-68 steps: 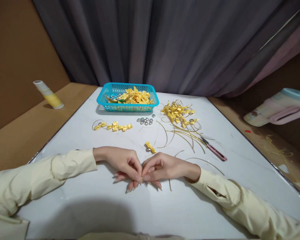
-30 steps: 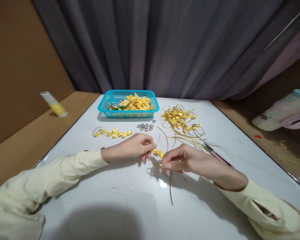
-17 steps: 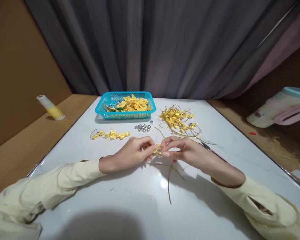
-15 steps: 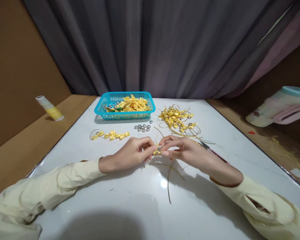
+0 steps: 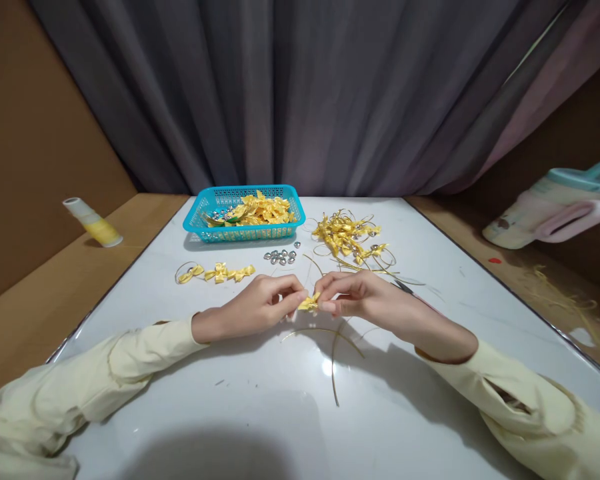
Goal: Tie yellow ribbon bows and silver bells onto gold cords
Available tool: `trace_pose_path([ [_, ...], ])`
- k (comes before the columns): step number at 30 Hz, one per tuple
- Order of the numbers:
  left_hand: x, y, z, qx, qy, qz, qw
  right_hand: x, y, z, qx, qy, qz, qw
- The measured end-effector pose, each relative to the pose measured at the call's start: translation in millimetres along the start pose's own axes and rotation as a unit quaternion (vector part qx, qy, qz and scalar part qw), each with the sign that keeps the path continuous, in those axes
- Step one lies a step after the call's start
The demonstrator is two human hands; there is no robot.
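Between my two hands, over the middle of the white table, is a small yellow ribbon bow (image 5: 309, 303). My left hand (image 5: 266, 300) pinches its left end between thumb and index finger. At the other end, the fingertips of my right hand (image 5: 351, 293) are closed on the bow. Fine gold cords (image 5: 325, 331) lie curved on the table just below the hands. A row of yellow bows (image 5: 221, 272) rests to the left, and a cluster of silver beads (image 5: 280, 257) lies behind my left hand. Whether a cord runs through the held bow, I cannot tell.
A turquoise basket (image 5: 244, 233) at the back holds yellow bows and silver beads. Right of it lies a heap of bows on cords (image 5: 347, 235). A dark pointed tool (image 5: 404, 287) is partly under my right forearm. A tumbler (image 5: 545, 210) and a yellow-white tube (image 5: 94, 223) stand at the sides.
The yellow bow shows more fully between my fingertips, where my fingers covered most of it before. The whole view has shifted slightly; the other things stay in place.
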State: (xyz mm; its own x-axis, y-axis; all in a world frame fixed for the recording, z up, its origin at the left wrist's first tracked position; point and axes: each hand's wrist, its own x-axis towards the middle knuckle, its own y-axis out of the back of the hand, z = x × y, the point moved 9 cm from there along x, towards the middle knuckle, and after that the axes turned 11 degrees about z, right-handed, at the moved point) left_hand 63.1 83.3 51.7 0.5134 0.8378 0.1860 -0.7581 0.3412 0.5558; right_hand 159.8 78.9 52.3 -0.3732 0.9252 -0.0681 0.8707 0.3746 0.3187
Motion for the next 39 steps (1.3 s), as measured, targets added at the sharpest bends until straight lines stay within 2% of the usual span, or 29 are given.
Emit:
trace_pose_path([
  [3,1.4,-3.0,-11.7,0.003,0.037,-0.018,0.999,-0.4,3.6,3.6,-0.007,-0.022,0.005,1.0],
  [7,-1.9,-19.7,-32.0,0.007,0.099,-0.129,0.987,-1.0,9.5,4.4,-0.02,-0.031,0.012,0.999],
  [9,-2.5,-23.5,-35.4,0.013,0.102,-0.159,0.982,-1.8,10.4,2.0,-0.021,-0.024,0.007,0.999],
  [11,-2.5,-24.1,-35.9,0.031,0.091,-0.163,0.982,-2.9,9.3,-1.7,-0.02,-0.013,-0.004,1.0],
  [13,0.0,-15.6,-34.6,0.074,0.056,-0.101,0.991,-3.8,6.5,-5.8,-0.02,0.001,-0.016,1.0],
  [14,0.9,-6.9,-31.6,0.107,0.019,-0.041,0.993,-4.0,4.6,-7.3,-0.021,0.007,-0.022,1.0],
  [15,-0.4,6.5,-24.9,0.143,-0.037,0.05,0.988,-4.0,2.6,-8.0,-0.022,0.012,-0.026,0.999],
  [16,-7.1,16.9,-14.5,0.181,-0.115,0.131,0.968,-3.7,0.4,-7.7,-0.023,0.014,-0.028,0.999],
  [17,-18.0,18.5,-4.4,0.215,-0.202,0.17,0.94,-3.1,-1.6,-6.5,-0.021,0.015,-0.028,0.999],
  [18,-30.3,15.4,2.1,0.241,-0.278,0.184,0.911,-2.3,-3.7,-4.8,-0.018,0.015,-0.027,0.999],
  [20,-50.8,9.7,3.6,0.281,-0.362,0.196,0.867,-1.1,-9.1,-0.4,-0.006,0.017,-0.027,0.999],
  [23,-64.8,3.8,-0.6,0.315,-0.397,0.19,0.841,-1.3,-19.7,3.8,0.016,0.03,-0.038,0.999],
  [25,-63.9,2.7,-2.3,0.325,-0.383,0.183,0.845,-2.4,-27.1,5.6,0.024,0.036,-0.05,0.998],
  [29,-48.0,-4.9,-15.6,0.306,-0.276,0.094,0.907,-3.3,-37.2,8.5,0.021,0.039,-0.06,0.997],
  [31,-45.2,-7.7,-18.6,0.29,-0.246,0.068,0.922,-3.0,-40.7,11.0,0.009,0.034,-0.064,0.997],
  [36,-47.8,1.8,-3.8,0.232,-0.263,0.132,0.927,-3.2,-42.7,18.0,-0.005,-0.011,-0.068,0.998],
  [39,-40.9,9.5,-5.6,0.135,-0.192,0.145,0.961,-3.7,-38.0,16.9,0.013,-0.027,-0.052,0.998],
])
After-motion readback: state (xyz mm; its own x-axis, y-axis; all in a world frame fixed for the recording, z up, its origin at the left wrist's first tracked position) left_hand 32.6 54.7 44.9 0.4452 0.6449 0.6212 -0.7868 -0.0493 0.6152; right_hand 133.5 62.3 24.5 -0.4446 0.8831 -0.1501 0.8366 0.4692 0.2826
